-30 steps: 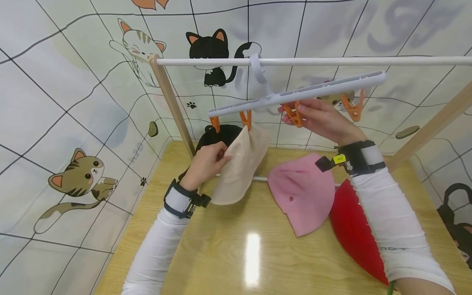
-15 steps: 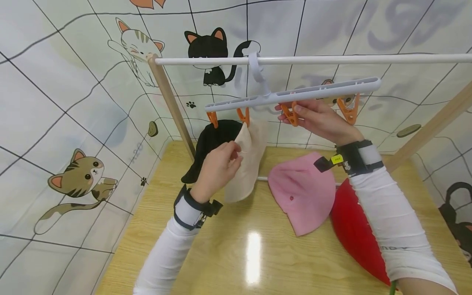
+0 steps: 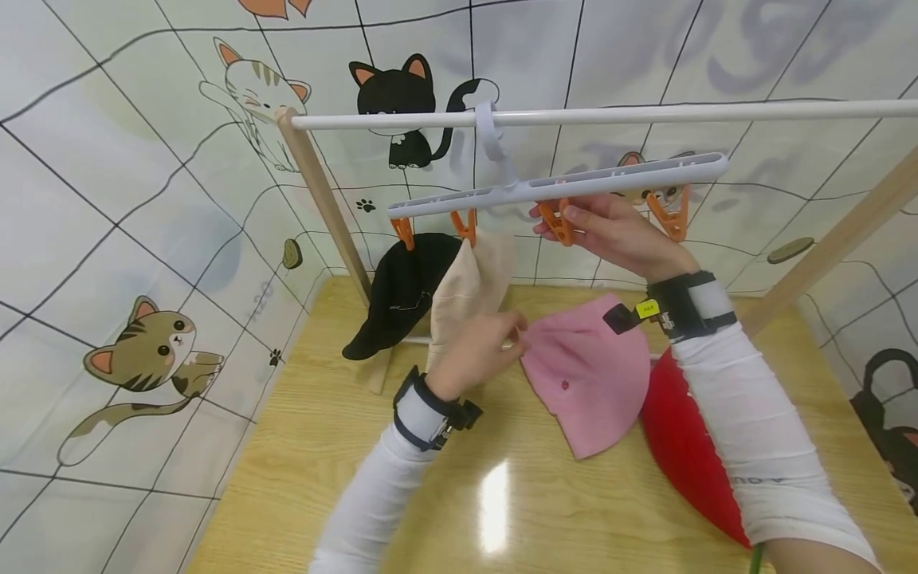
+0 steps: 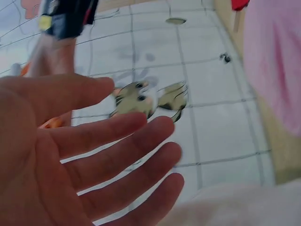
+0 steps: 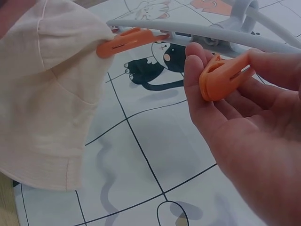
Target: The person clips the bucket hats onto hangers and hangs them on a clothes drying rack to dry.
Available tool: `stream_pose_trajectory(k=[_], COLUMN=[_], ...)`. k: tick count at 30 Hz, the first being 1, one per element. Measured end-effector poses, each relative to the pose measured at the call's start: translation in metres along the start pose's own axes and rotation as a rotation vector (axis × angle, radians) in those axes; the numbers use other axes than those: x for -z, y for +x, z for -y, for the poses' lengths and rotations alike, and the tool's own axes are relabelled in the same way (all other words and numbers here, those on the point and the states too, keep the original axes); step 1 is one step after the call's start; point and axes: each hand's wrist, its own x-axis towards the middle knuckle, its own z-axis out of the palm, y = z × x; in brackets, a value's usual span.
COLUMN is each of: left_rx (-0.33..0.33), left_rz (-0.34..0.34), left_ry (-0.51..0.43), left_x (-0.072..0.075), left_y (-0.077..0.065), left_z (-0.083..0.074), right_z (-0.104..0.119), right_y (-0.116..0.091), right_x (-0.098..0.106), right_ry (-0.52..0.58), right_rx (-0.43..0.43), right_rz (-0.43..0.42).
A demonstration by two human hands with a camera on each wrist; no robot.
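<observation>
My right hand (image 3: 617,235) pinches an orange clip (image 5: 225,77) under the light grey hanger (image 3: 559,188). That clip has nothing between its tips. In the head view my left hand (image 3: 480,351) overlaps the lower part of a cream cap (image 3: 459,291), fingertips near the left edge of a pink cap (image 3: 595,375). Its fingers look spread and relaxed, holding nothing, in the left wrist view. The cream cap hangs from another orange clip (image 5: 127,42). Left of it, a black cap (image 3: 405,287) dangles from the outermost clip (image 3: 404,233).
The hanger hooks over a white rail (image 3: 645,114) between wooden posts (image 3: 315,183). A fourth-position clip (image 3: 670,217) hangs at the hanger's right end. A red rounded item (image 3: 688,446) lies on the wooden table (image 3: 323,494), partly behind the right forearm. Cat-patterned walls stand around.
My left hand has let go of the cream cap and moved right, towards the pink cap. The right hand keeps its pinch on the clip. The head view has shifted slightly.
</observation>
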Motion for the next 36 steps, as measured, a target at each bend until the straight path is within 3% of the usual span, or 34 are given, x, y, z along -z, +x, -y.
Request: stream_pose_trajectory(k=[3,6,10,16,22,27,31,36], left_rx=[0.041,0.084,0.156,0.310,0.424,0.492,0.533,0.651], left_rz=[0.080,0.111,0.101,0.079,0.114,0.138,0.114,0.088], left_ry=[-0.021,-0.051,-0.077,-0.207,-0.289,-0.295,-0.265,-0.306], left_x=[-0.015,-0.033,-0.060,-0.098,-0.131,-0.144,-0.148,-0.154], left_y=[0.006,0.012,0.018,0.022,0.022,0.023,0.025,0.035], left_z=[0.002,0.008,0.022,0.047,0.073,0.085,0.091,0.099], right_z=[0.000,0.000,0.001,0.001,-0.002,-0.004,-0.005,-0.006], right_y=[-0.001,-0.001,-0.002,-0.001,0.000,0.001,0.001,0.001], right_x=[0.001,0.002,0.003,0.004,0.005,0.004,0.004,0.005], right_ry=[-0.005,-0.012,-0.006,-0.022,0.009,0.030,0.038,0.047], right_rx=[-0.011,-0.015,-0.002,0.001,-0.007,-0.017,-0.037,-0.046], right_rz=[-0.005,-0.011,0.007,0.020,0.040,0.042,0.016,0.009])
